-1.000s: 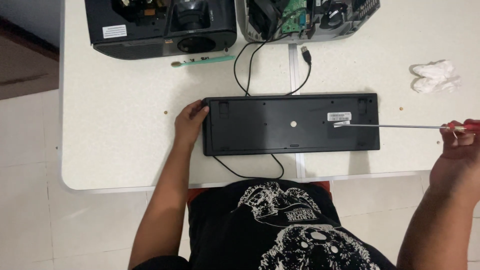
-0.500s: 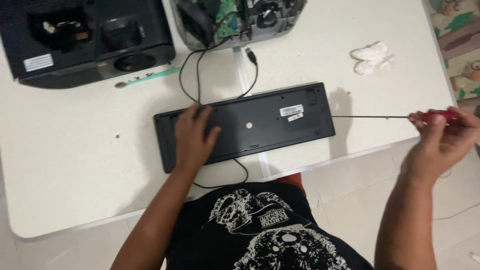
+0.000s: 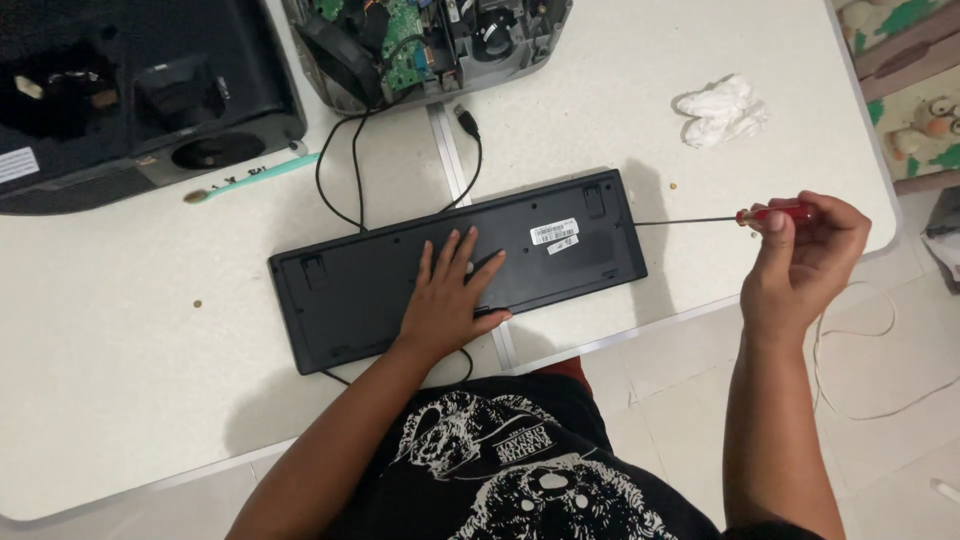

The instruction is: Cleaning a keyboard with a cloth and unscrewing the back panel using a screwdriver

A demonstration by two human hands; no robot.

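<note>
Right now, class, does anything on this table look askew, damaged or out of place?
Yes. The keyboard lies face down and slanted across the table seam, left hand flat on it. Behind it a grey device sits with its casing off, circuit board showing. A crumpled tissue and small specks lie loose. The right hand holds a screwdriver.

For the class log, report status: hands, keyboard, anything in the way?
Left hand flat on the upturned keyboard. Right hand grips the red screwdriver off its right end, tip at the edge. Cable loops behind; nothing blocking.
</note>
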